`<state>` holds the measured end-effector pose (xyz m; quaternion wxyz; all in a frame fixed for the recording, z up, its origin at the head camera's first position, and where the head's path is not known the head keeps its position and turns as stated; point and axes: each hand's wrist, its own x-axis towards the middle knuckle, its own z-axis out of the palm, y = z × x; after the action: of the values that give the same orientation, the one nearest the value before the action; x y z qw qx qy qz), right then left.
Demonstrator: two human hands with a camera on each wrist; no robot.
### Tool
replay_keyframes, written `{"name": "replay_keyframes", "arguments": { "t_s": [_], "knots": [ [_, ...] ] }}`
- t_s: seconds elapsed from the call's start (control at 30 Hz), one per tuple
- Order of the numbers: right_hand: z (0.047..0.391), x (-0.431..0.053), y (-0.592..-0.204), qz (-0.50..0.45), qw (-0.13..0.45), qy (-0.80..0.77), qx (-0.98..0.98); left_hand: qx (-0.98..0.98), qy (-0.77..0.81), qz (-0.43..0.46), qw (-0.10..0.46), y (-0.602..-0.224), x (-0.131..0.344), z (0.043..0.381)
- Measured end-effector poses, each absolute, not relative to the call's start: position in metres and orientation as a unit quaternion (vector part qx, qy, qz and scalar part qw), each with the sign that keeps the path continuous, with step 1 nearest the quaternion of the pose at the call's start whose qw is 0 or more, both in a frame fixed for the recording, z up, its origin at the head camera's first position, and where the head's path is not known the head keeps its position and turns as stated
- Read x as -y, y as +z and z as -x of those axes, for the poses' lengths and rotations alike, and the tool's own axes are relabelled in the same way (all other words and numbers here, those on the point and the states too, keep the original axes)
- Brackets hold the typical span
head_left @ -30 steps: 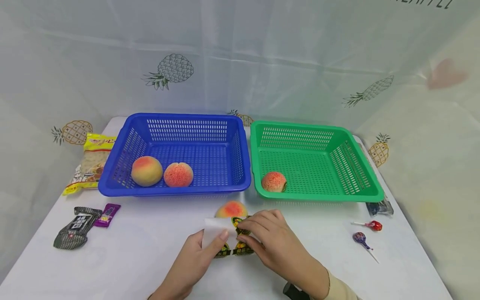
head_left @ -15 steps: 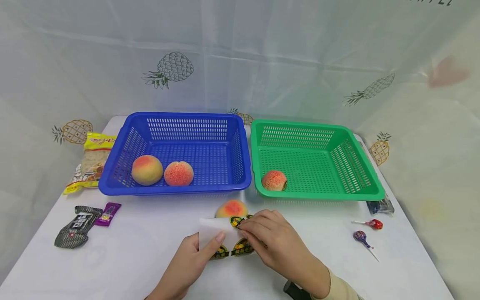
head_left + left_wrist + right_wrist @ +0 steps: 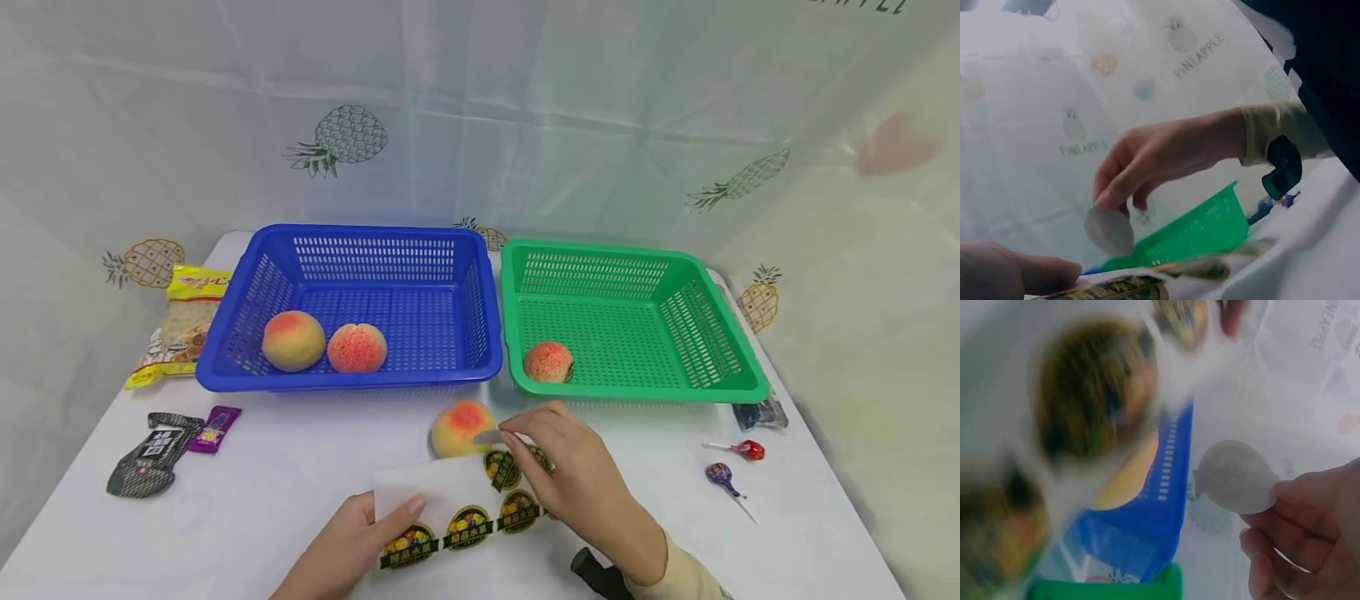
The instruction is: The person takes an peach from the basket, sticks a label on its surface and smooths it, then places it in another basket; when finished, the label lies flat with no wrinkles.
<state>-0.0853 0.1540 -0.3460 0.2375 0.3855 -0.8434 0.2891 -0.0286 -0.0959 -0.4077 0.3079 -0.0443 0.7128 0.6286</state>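
L hand (image 3: 352, 537) grips the sheet (image 3: 435, 492) near the peach (image 3: 457, 429), R hand (image 3: 577, 479) pinches a loose sticker (image 3: 1237, 477) above this sheet, so pls touch only its rim, b/c otherwise it may stick badly.

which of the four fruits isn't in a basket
The peach on the white table, just beyond the sticker sheet that the left hand holds. Of the others, two fruits lie in the blue basket and one fruit in the green basket.
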Motion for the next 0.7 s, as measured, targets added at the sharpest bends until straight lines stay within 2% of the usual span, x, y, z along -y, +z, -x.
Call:
{"name": "replay_keyframes", "arguments": {
  "t_s": [0.17, 0.37, 0.57, 0.7],
  "knots": [
    [0.091, -0.161, -0.350, -0.361, 0.236, 0.293, 0.853, -0.653, 0.670, 0.022, 0.353, -0.430, 0.117, 0.023],
    [0.095, -0.164, -0.355, -0.349, 0.232, 0.290, 0.861, -0.728, 0.589, 0.022, 0.350, -0.441, 0.127, 0.016],
    [0.099, -0.167, -0.357, -0.346, 0.227, 0.293, 0.862, -0.882, 0.346, 0.074, 0.312, -0.433, 0.124, 0.012],
    [0.100, -0.169, -0.358, -0.346, 0.224, 0.292, 0.863, -0.944, 0.157, 0.064, 0.284, -0.427, 0.125, 0.014]
  ]
}}
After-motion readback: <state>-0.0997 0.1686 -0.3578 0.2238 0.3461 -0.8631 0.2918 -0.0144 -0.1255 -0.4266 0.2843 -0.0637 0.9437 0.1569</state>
